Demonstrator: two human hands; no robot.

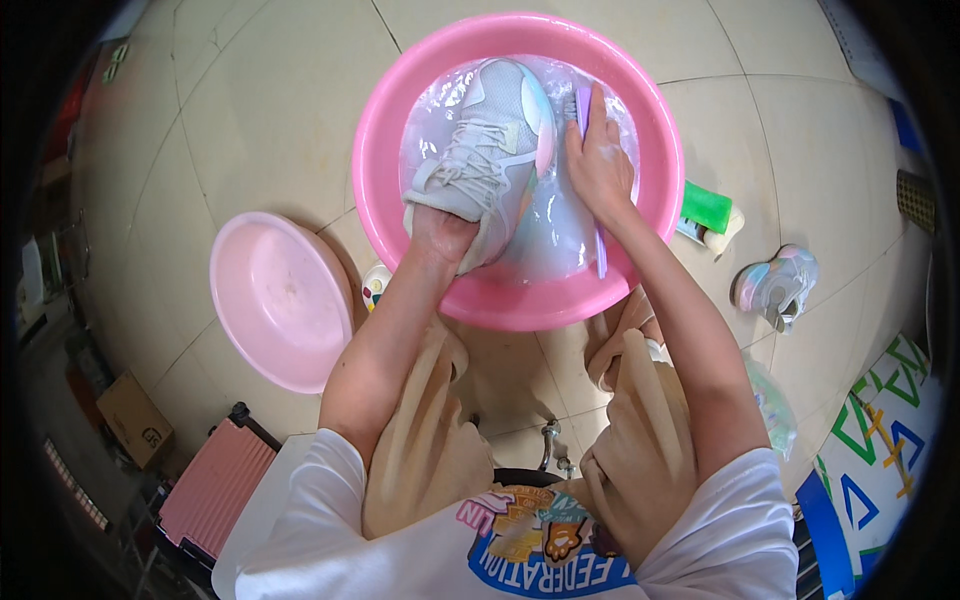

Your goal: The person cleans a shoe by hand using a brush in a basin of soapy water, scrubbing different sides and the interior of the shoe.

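When surveyed from the left, shows a pale pink basin [282,300], then the left hand [444,236] inside a white sneaker [490,150], supporting it inside the sudsy pink tub [372,160]; cannot tell finger spread. Shows the right hand [604,165] wrapped round a purple brush [584,108], with bristles [570,106] just beside the sneaker. Judged as scrubbing stage; calls next for bristles against the upper [496,92].

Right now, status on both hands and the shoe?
Left hand inside white shoe, mostly hidden. Right hand gripping purple brush. Shoe over pink basin, water contact unclear. No obstruction between brush and shoe.
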